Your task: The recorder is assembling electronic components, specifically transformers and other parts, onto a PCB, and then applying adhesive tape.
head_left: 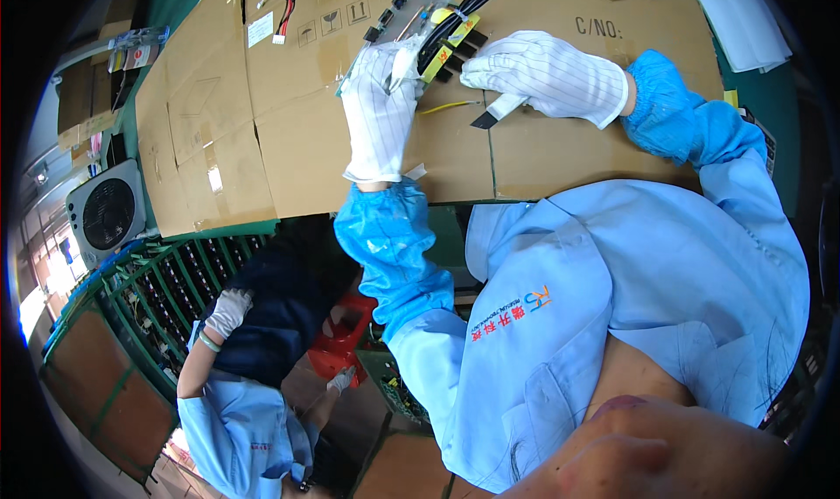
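Observation:
My left hand (382,105), in a white striped glove, is closed on the near edge of a circuit board (401,28). The board carries black blocky components along its sides and a yellow-wrapped part (451,44). A bundle of black cables (455,22), bound with a pale tie, lies across it. At the board's right side is my right hand (547,79), gloved the same way, its fingers curled together. From under them sticks a flat white tool with a black slanted tip (499,112); its other end is hidden. A thin yellow wire (448,107) shows between my hands.
Flattened cardboard (332,158) covers the worktop. More boards with red and black wires (285,16) lie at the far edge, and white sheets (735,17) at the far right. A fan (107,210) and green racks (188,289) stand left. A co-worker (249,411) is at lower left.

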{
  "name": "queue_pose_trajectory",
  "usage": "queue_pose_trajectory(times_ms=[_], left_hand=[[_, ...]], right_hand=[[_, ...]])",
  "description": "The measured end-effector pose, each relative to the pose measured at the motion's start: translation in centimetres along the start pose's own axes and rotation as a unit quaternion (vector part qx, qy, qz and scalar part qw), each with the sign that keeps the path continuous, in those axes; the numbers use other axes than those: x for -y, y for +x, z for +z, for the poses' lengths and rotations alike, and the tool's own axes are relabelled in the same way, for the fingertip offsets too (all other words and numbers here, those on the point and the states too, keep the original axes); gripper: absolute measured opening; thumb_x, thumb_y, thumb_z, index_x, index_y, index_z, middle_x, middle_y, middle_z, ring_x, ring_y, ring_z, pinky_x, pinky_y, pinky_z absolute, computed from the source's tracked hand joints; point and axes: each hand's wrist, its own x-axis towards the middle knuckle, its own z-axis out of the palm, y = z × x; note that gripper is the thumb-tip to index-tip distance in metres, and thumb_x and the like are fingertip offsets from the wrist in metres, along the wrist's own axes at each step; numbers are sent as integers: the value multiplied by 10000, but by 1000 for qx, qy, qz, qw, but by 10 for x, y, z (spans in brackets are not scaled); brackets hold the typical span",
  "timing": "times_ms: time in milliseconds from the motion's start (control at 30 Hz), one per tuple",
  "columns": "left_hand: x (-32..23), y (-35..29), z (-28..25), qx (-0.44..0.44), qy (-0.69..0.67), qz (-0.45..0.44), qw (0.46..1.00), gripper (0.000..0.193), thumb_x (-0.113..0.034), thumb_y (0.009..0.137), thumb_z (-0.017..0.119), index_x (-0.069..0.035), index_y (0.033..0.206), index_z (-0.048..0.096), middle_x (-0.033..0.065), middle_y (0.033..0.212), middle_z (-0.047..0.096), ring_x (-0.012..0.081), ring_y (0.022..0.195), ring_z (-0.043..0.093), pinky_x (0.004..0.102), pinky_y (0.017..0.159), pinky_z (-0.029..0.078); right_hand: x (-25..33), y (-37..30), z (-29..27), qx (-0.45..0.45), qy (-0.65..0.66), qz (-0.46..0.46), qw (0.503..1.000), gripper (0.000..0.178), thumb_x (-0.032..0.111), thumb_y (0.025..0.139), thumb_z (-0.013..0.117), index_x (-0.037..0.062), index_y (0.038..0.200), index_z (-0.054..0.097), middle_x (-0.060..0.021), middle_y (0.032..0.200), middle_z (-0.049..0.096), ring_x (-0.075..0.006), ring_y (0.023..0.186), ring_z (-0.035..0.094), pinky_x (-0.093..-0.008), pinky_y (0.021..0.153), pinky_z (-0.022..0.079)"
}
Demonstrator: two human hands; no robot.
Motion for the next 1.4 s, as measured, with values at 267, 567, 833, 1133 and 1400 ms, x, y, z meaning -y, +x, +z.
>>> queue_pose_trajectory(times_ms=[267, 567, 833, 1133, 1400], left_hand=[[-18, 15, -20, 135, 1, 39, 990, 253, -82, 907, 680, -54, 1154, 728, 150, 1057, 700, 330, 960, 662, 365, 860, 532], [-5, 22, -13, 164, 33, 87, 982, 306, -250, 966, 659, -57, 1197, 714, 147, 1077, 693, 332, 939, 678, 373, 837, 542], [-43, 16, -22, 182, -132, -75, 972, 203, -190, 1006, 636, -29, 1100, 716, 29, 878, 646, 88, 748, 585, 267, 660, 484], [-20, 17, -18, 181, -147, -21, 972, 190, -148, 993, 628, -23, 1105, 714, 32, 869, 633, 111, 760, 605, 274, 669, 496], [-13, 13, -26, 159, -125, 34, 979, 184, -114, 978, 624, -25, 1112, 714, 57, 908, 657, 148, 795, 635, 289, 709, 515]], right_hand=[[55, 15, -11, 192, 59, 27, 979, 551, 136, 826, 664, 176, 1372, 596, -11, 917, 655, -198, 790, 688, -346, 586, 485], [62, -9, 32, 26, -36, -68, 997, 606, 103, 922, 562, 147, 1514, 437, -83, 838, 572, -262, 663, 616, -372, 481, 452], [80, 12, 38, 193, -34, 0, 981, 698, 55, 903, 562, 239, 1556, 397, -48, 700, 553, -228, 518, 574, -357, 413, 399], [75, 24, 15, 271, 35, 35, 961, 668, 118, 904, 591, 281, 1531, 429, -73, 651, 595, -283, 518, 580, -411, 444, 431], [77, 35, 7, 322, 33, 31, 945, 683, 234, 938, 646, 261, 1562, 371, -110, 676, 622, -331, 573, 628, -418, 477, 474]])
